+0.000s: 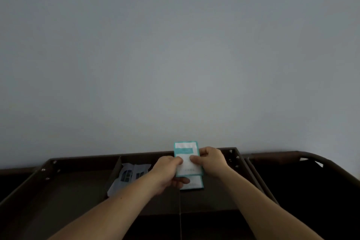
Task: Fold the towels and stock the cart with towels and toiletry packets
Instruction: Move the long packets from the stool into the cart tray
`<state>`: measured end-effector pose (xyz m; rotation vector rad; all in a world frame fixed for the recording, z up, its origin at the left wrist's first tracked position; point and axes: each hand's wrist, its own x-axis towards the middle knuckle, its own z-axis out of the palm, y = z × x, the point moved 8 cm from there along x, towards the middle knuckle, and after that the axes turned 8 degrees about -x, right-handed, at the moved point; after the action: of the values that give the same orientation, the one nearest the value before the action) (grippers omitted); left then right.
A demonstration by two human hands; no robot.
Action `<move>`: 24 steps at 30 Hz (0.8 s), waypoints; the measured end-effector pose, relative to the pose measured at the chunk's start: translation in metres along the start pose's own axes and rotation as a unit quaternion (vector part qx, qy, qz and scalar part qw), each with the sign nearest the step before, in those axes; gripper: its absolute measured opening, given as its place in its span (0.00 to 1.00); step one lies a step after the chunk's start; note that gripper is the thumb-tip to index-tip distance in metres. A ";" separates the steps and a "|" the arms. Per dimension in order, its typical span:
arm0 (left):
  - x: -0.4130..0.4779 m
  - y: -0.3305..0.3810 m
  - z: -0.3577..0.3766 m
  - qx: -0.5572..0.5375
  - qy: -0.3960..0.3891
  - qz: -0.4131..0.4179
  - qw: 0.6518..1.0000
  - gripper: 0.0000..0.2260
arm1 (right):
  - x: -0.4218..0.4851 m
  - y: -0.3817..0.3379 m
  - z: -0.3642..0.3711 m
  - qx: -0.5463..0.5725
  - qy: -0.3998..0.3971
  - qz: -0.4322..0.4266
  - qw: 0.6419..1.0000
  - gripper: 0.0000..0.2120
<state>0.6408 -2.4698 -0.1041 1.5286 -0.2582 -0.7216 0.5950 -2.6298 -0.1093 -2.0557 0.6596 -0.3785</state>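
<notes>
A white packet (187,157) with a teal border is held upright over the cart (78,183), facing the camera, its top edge rising just above the cart's back rim. Both hands hold it. The left hand (165,173) has its grip clamped on the packet's left edge, thumb on the front and fingers curled behind. The right hand (211,160) pinches the right edge in the same way. The two thumbs nearly meet across the packet's middle.

Just below it, a second packet (192,184) of the same teal and white shows its lower end. It touches the left hand's fingers, but it cannot be told whether that hand holds it too or whether it lies in the cart.

The cart's top is a dark brown tray split into compartments. To the left of the hands, against a slanted divider (115,173), a few blue packets (127,178) lean in a loose pile. The compartment furthest left shows only bare floor. To the right a darker section of the cart falls away in shadow. A plain grey wall (175,45) fills the upper frame. No towels are in view.

The step in hand looks like stocking toiletry packets. The next move probably calls for lowering this packet into the compartment under the hands, squaring it with the second packet, then letting go with both hands.
</notes>
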 end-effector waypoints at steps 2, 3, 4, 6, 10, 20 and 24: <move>-0.001 0.000 -0.009 0.019 0.014 0.000 1.000 0.07 | 0.008 0.018 -0.007 0.022 0.028 0.036 0.999 0.05; -0.001 0.000 -0.015 0.025 0.020 -0.001 0.999 0.07 | 0.011 0.031 -0.009 0.020 0.032 0.068 0.997 0.07; -0.001 0.000 -0.022 0.029 0.027 -0.002 0.999 0.06 | 0.015 0.045 -0.009 0.006 0.025 0.103 0.994 0.09; -0.002 0.000 -0.038 0.035 0.042 -0.002 0.998 0.06 | 0.019 0.070 -0.003 -0.027 -0.005 0.158 0.987 0.14; -0.006 0.000 -0.065 0.045 0.073 -0.005 0.996 0.08 | 0.027 0.082 0.008 -0.194 -0.044 0.166 0.966 0.22; -0.024 0.006 -0.091 0.057 0.117 0.004 0.991 0.07 | 0.025 0.073 0.009 -0.315 -0.037 0.145 0.937 0.21; -0.034 0.010 -0.099 0.093 0.131 0.020 0.987 0.06 | 0.020 0.064 0.006 -0.310 -0.016 0.151 0.938 0.24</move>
<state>0.6745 -2.3705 -0.0916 1.7720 -0.1625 -0.4671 0.5951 -2.6654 -0.1661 -2.4820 1.1686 0.0594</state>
